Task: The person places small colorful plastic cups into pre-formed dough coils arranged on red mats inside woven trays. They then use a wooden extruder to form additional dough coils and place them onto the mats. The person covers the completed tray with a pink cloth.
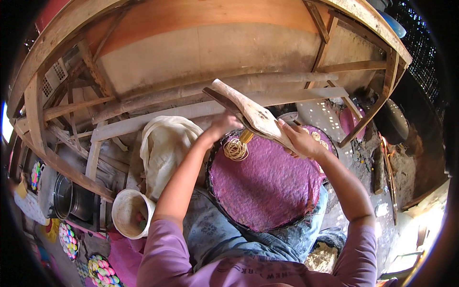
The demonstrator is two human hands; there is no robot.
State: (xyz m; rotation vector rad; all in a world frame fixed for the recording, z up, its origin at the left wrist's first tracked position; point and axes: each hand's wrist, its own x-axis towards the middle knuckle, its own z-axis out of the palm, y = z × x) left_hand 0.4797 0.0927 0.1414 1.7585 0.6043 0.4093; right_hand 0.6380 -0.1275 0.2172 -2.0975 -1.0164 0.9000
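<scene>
wooden boards (262,117) slant between both hands (226,125) (304,140), over the purple tray (265,189).

The site was a rustic workspace, either a household work area or a small workshop; which of the two could not be determined from where I stood. Indicators were as follows: a rough timber frame (34,105), a dark perforated wall (423,52) admitting light, and a gritty floor (405,165) bearing a log (378,171). A metal pot (62,196) and a white bucket (125,213) stood at left. A purple round base (263,191) carried pale coils of thin strands (236,149).
</scene>
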